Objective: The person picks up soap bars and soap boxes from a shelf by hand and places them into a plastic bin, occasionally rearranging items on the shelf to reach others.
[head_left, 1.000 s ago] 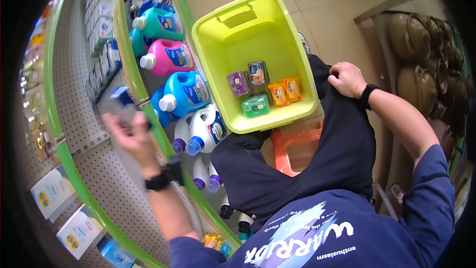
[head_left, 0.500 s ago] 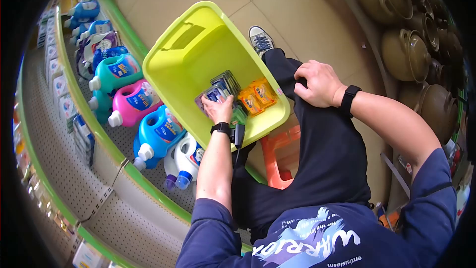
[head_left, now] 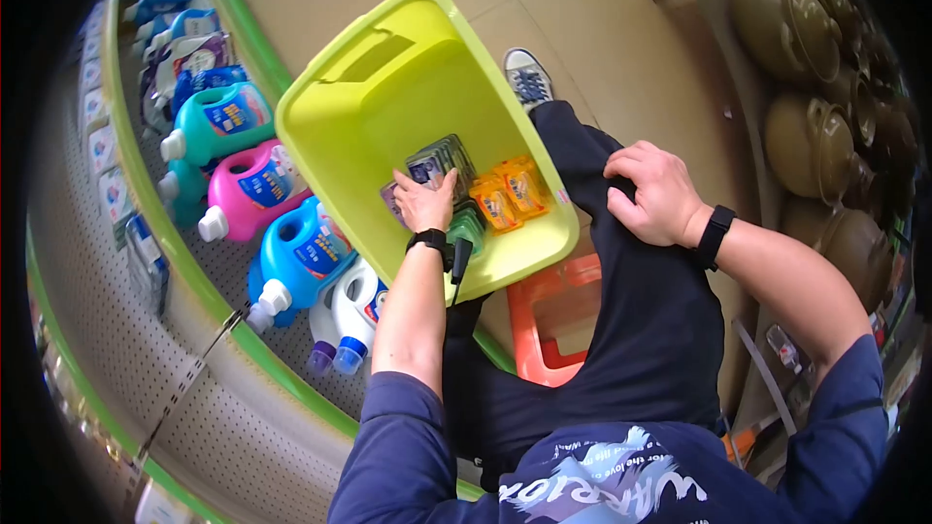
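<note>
My left hand (head_left: pixel 424 204) reaches into a yellow-green plastic bin (head_left: pixel 403 68), fingers spread over a stack of dark blister-type packs (head_left: pixel 439 160). Thumb and fingertips touch the packs; a purple pack (head_left: pixel 390 199) shows partly at the left fingers. Beside the stack lie orange packets (head_left: pixel 510 196), and green packs (head_left: pixel 466 228) sit nearer my wrist, partly covered. My right hand (head_left: pixel 655 192) rests on my knee in dark trousers (head_left: pixel 650 320), fingers loosely bent and apart, holding nothing.
Left of the bin, a green-edged shelf (head_left: pixel 209 291) carries teal (head_left: pixel 223 121), pink (head_left: pixel 254 189) and blue (head_left: pixel 306 247) detergent bottles and white bottles (head_left: pixel 354 301). An orange-red stool (head_left: pixel 529 320) stands below the bin. Brown clay pots (head_left: pixel 806 146) line the right side.
My left hand has shifted slightly on the dark packs, and its fingers look more spread. The view has moved a little; my right hand stays on the knee.
</note>
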Demonstrator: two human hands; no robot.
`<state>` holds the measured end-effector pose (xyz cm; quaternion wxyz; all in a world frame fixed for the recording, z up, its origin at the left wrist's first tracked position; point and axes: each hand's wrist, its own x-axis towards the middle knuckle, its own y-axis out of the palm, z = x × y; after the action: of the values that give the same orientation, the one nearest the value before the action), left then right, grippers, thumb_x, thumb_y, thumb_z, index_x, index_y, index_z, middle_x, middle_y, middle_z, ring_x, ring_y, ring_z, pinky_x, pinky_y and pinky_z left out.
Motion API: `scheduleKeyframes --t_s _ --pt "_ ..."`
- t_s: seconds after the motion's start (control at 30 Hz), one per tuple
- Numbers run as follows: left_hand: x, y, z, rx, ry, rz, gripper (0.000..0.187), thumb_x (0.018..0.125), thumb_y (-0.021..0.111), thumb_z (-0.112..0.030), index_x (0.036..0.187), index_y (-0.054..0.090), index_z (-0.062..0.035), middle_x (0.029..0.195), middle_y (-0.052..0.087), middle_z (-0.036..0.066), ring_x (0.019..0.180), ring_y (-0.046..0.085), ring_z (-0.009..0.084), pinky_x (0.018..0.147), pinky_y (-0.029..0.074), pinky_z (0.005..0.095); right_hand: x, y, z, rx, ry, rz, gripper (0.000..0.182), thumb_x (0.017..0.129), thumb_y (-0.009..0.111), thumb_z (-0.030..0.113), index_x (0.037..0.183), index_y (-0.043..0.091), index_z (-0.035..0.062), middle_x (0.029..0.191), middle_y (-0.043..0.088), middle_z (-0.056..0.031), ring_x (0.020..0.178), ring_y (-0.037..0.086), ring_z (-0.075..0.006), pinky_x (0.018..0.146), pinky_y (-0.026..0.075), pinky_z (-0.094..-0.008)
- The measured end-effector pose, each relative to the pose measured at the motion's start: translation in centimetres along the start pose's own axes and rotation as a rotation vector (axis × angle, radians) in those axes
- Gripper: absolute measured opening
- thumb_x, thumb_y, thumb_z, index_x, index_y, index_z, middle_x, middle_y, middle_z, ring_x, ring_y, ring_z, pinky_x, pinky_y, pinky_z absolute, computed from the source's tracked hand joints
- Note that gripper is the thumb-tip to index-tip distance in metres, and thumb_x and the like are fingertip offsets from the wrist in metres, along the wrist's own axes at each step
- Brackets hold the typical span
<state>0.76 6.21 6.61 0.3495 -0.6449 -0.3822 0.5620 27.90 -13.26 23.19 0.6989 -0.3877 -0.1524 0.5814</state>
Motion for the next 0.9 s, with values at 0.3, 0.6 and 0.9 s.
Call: scheduleKeyframes --t_s 0.3,0.6,0.9 --pt "-0.5 -19.7 5.9 -0.142 0.73 -0.69 0.062 0.079 0.069 -0.021 0.132 0.045 -0.001 0.13 0.049 0.021 0.124 0.045 0.0372 0.107 0.033 0.0479 0.1 0.6 0.9 -0.025 0.005 -0.005 0.018 0.074 0.059 0.018 0.081 0.065 0.0029 0.086 0.066 -0.0144 0.087 0.06 -0.034 0.079 0.05 -0.0417" --pt "10.2 -42.5 17.0 0.165 0.096 -0.845 0.07 0.082 0.069 -0.049 0.128 0.055 0.0017 0.127 0.058 0.025 0.121 0.052 0.0402 0.104 0.039 0.0464 0.0 0.6 1.4 -0.093 0.001 0.001 0.016 0.075 0.059 0.018 0.08 0.065 0.0035 0.086 0.066 -0.0137 0.088 0.061 -0.033 0.08 0.05 -0.0424" --pt "14.8 -44.6 17.8 0.147 -0.141 -0.674 0.08 0.075 0.077 -0.047 0.127 0.051 0.0069 0.121 0.062 0.027 0.114 0.061 0.035 0.099 0.046 0.0404 0.2 1.0 2.1 -0.127 0.063 0.04 0.023 0.075 0.059 0.024 0.082 0.068 0.0037 0.086 0.067 -0.0145 0.089 0.061 -0.0331 0.082 0.05 -0.0433"
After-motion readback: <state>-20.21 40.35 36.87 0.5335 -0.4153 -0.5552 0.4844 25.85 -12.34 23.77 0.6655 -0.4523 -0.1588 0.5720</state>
